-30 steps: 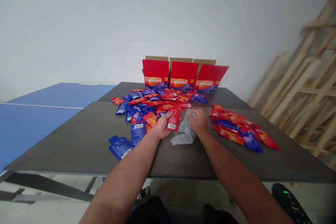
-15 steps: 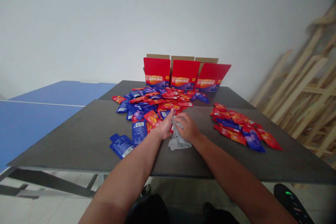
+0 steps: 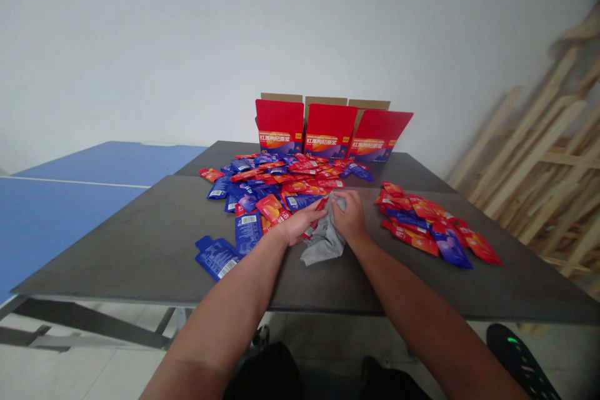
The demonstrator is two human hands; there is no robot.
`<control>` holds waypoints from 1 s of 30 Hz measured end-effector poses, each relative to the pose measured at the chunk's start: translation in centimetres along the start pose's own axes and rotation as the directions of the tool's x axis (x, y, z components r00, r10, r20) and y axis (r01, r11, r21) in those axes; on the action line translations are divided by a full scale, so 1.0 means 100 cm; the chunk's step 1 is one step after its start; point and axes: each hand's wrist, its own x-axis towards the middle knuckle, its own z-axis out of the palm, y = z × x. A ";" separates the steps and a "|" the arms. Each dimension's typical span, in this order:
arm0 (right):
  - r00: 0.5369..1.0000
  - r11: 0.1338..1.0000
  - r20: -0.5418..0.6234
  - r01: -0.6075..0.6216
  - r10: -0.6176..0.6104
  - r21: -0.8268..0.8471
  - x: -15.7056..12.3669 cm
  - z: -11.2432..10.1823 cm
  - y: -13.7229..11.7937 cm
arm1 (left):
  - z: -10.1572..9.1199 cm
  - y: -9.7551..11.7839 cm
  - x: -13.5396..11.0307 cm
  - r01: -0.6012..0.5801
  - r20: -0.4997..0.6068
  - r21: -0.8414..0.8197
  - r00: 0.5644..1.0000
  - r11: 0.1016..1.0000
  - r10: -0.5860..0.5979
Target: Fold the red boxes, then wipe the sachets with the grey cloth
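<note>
Above the front middle of the dark table, my left hand [image 3: 301,225] is closed on a red pouch [image 3: 315,223], mostly covered by the fingers and cloth. Beside it, my right hand [image 3: 349,215] grips a crumpled grey cloth [image 3: 324,242], which lies against the pouch and hangs down toward the tabletop. A heap of red and blue pouches [image 3: 267,184] spreads just beyond and left of my hands. One blue pouch [image 3: 218,257] lies apart near my left forearm. To the right is a smaller group of red and blue pouches [image 3: 419,220].
Three open red cartons [image 3: 330,131] stand in a row at the back of the dark table [image 3: 140,244]. A blue table [image 3: 79,212] adjoins on the left. Wooden slats [image 3: 529,156] lean at the right, and a black object with a green light [image 3: 518,359] is at bottom right.
My right hand has moved slightly right and up with the cloth, opening a gap from my left hand. More of the red pouch shows between them.
</note>
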 end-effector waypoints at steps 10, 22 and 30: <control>0.958 0.988 0.287 0.021 0.024 -0.150 -0.003 0.005 0.013 | -0.007 0.015 0.009 -0.110 -0.202 -0.393 0.979 0.913 0.031; 0.799 0.898 0.488 0.435 -0.353 -0.063 -0.009 -0.001 -0.002 | 0.002 -0.002 0.019 -0.115 -0.219 -0.290 0.974 0.950 0.051; 0.997 0.991 0.018 0.076 -0.074 -0.108 0.025 -0.028 0.020 | -0.006 -0.023 0.021 -0.166 -0.166 0.122 0.969 0.978 0.186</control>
